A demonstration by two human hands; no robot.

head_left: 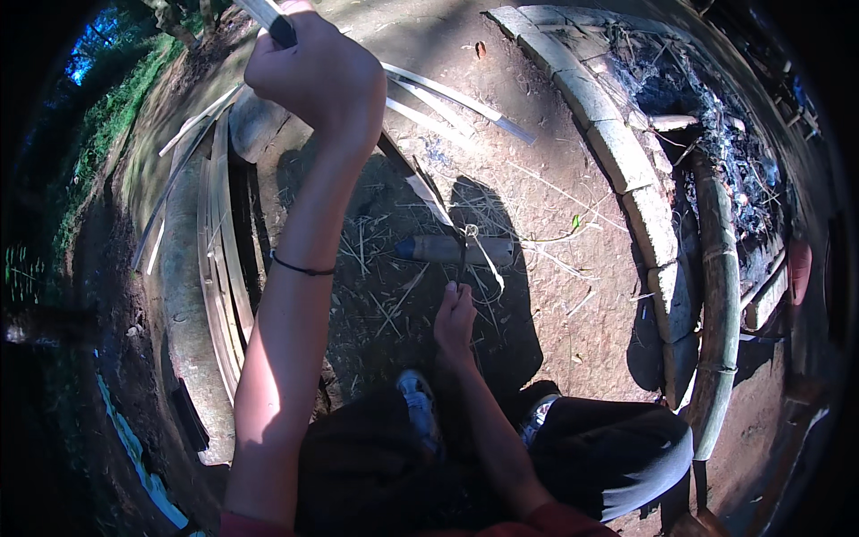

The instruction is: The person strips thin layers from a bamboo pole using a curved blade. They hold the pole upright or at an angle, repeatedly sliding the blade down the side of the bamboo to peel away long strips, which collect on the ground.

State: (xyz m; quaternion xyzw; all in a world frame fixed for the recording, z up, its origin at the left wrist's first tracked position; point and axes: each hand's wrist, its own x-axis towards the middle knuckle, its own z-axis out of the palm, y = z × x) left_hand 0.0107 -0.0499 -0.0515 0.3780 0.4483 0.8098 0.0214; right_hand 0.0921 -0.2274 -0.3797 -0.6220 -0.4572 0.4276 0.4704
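My left hand (318, 76) is raised at the top, its fingers closed around a pale split-bamboo strip (261, 11). A narrow strip (428, 197) runs from behind my left wrist down to the ground, apparently the same piece. Low in the middle, my right hand (455, 313) is closed on a thin, dark tool, probably a knife (463, 259); its handle is hidden by my fingers. The dark tool crosses over a short bamboo piece (443, 250) lying on the ground. A curled pale shaving (483, 246) lies against that piece.
Long split strips (219, 242) rest along a log (188, 304) at left. More pale strips (447, 103) lie beyond my left hand. Right, a curved stone border (617, 152) encloses ash (716, 134), with a bamboo pole (716, 295) beside it. My shoes (417, 407) are below.
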